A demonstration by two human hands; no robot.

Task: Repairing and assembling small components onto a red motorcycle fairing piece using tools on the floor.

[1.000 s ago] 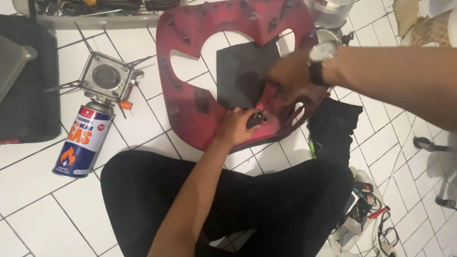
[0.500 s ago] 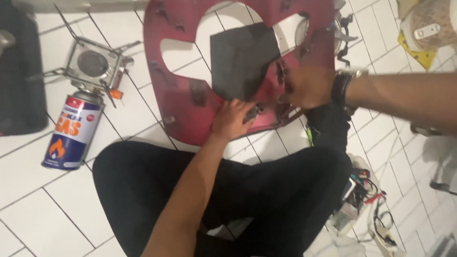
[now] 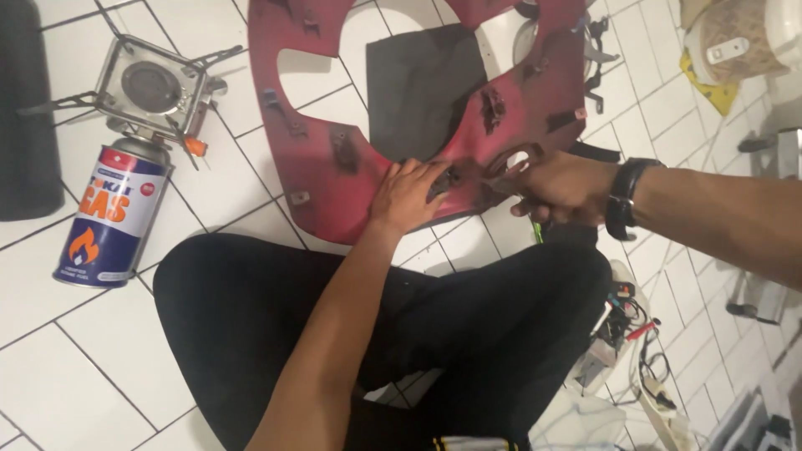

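A large red plastic panel (image 3: 334,125) with cut-outs lies inside-up on the white tiled floor, a dark sheet (image 3: 418,92) showing through its middle opening. My left hand (image 3: 408,196) presses on the panel's near edge, fingers around a small dark piece (image 3: 449,178). My right hand (image 3: 558,188), a black watch on its wrist, is closed on a thin tool whose tip (image 3: 499,174) points at that same spot. What the tool is stays unclear. My crossed legs in black trousers (image 3: 434,326) fill the foreground.
A blue-and-white gas canister (image 3: 113,217) lies at left, joined to a small camping burner (image 3: 150,83). A black case (image 3: 29,117) sits at far left. Wires and small parts (image 3: 626,334) lie at right, with a round appliance (image 3: 735,42) at top right.
My right hand has come down from the panel's middle to its near edge beside my left hand. The view has shifted, so the panel and canister sit higher in frame.
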